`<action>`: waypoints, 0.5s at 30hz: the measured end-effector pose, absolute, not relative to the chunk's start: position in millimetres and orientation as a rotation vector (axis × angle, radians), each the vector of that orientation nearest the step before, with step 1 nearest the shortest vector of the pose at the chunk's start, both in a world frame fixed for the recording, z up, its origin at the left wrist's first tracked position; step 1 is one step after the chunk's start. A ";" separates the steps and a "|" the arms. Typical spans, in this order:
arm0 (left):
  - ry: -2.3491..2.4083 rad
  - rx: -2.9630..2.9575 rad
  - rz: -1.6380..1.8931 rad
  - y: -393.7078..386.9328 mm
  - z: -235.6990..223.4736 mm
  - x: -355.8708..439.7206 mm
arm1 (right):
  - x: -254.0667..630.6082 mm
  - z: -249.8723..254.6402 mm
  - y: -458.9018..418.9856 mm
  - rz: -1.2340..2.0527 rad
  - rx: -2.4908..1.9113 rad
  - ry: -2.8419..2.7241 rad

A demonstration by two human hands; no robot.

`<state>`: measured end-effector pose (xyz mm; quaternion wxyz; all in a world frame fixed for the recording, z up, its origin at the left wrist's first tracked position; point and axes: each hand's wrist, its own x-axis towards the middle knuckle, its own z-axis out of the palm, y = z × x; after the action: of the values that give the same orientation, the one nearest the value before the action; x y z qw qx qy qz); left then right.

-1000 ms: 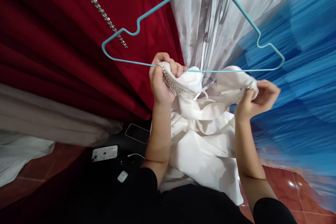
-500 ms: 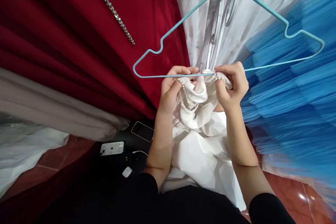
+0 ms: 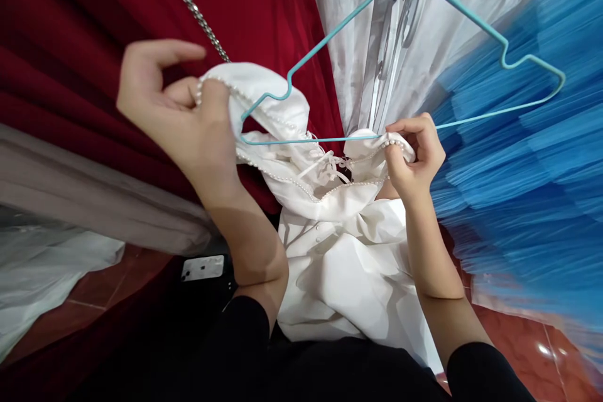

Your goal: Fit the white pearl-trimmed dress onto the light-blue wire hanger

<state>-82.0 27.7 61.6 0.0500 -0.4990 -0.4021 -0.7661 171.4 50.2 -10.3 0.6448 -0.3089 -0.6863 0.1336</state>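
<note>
Red drapery (image 3: pixel 245 6): spread behind the left hand.
Blue tulle (image 3: pixel 522 169): layered beyond the right hand, blurred toward the edge.
White gown (image 3: pixel 348 270): gathered between both forearms, bodice raised at the hanger's lower bar.
Hanger (image 3: pixel 348 28): pale blue, tilted, with one corner against the lifted bodice edge.
Left hand (image 3: pixel 188 122): pinching the pearl-trimmed edge, index finger extended.
Right hand (image 3: pixel 417 157): pinching another pearled edge at the bar.
Jewelled strand (image 3: pixel 191 6): slanting down the red.
Phone (image 3: pixel 202 268): lying near the left elbow.
</note>
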 end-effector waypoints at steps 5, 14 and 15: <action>-1.493 -1.919 -2.090 15.9 81.3 -36.6 | 171.3 -11.3 47.7 0.296 -0.720 -1.532; -1.784 -2.233 -2.504 -21.8 9.7 -3.7 | 164.8 -9.8 44.2 0.371 -0.720 -1.448; -1.941 -2.356 -2.449 -18.2 1.0 -1.5 | 164.4 -9.8 44.0 0.366 -0.726 -1.447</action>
<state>-1.5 -18.2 1.0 -0.3763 -0.5578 -0.4595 -0.5798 164.4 44.0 -9.8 0.6751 -0.3229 -0.6431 0.1626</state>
